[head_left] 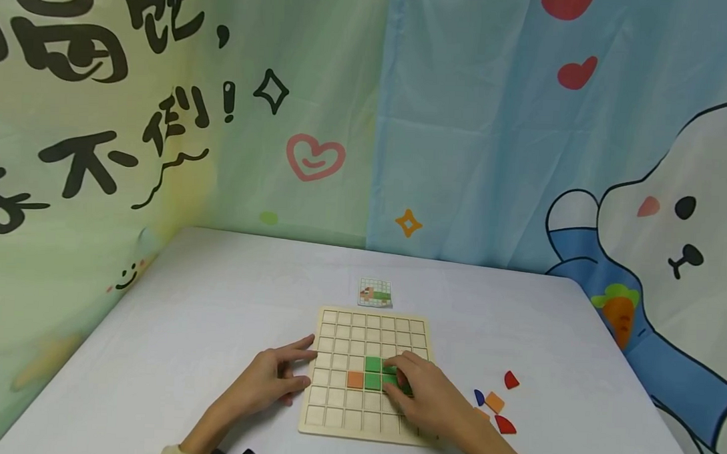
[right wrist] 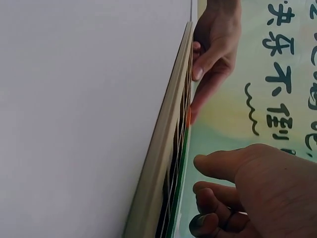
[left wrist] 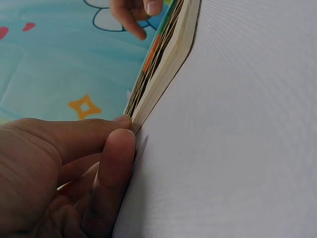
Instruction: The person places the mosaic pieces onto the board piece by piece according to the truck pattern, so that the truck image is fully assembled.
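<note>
A printed curtain [head_left: 463, 137] hangs beyond the board, and a white surface [head_left: 185, 328] carries it. The pale grid board [head_left: 333, 416] lies flat, its longer sides running away from the person. The left hand [head_left: 279, 371] is at the board's left edge, thumb and fingers parted and touching the rim. The right hand [head_left: 420, 389] is above the board's right half, fingers loosely bent, with nothing visible between them and the thumb.

Just beyond the board's far edge is a small picture card [head_left: 375, 293]. On the board, green tiles [head_left: 373, 365] sit side by side in a block extending rightward beneath the right hand, clearly the nearer one; its fingers hide part of the block. An orange tile [head_left: 355, 380] adjoins them on the board's left-hand side. Right of the board lie loose red, orange and blue pieces [head_left: 505, 425].

Only the head view shows the grid and loose pieces; the wrist views show the board edge-on, with a gap between it and the right fingers.
</note>
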The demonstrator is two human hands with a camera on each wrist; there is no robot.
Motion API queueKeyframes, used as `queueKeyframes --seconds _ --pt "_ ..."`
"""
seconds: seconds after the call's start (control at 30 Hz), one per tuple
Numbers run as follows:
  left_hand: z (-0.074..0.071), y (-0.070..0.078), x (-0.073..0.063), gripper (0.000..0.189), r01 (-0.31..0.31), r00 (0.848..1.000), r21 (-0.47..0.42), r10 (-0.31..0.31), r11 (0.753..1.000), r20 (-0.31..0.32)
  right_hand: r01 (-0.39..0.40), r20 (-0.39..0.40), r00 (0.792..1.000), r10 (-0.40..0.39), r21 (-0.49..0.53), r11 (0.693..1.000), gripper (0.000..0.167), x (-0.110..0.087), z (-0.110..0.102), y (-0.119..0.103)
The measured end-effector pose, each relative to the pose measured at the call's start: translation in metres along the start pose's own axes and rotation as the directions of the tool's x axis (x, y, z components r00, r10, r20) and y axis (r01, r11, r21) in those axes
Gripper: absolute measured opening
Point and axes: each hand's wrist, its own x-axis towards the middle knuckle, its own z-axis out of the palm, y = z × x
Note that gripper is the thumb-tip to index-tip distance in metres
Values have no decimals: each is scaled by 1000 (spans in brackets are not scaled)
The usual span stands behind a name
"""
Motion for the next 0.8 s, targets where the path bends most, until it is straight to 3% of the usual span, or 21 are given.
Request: queueKeyframes --seconds 0.3,0.67,0.8 --pt "-1 0 1 53 2 1000 0 -2 1000 -3 -57 -70 996 57 4 998 16 -31 -18 27" --pt "0 -1 2 53 7 1000 2 -7 1000 0 -169 -70 983 169 -3 986 12 -67 -28 47" --pt "0 -1 1 53 8 1000 -5 -8 1000 1 -271 -50 962 270 -17 962 15 -72 -30 46"
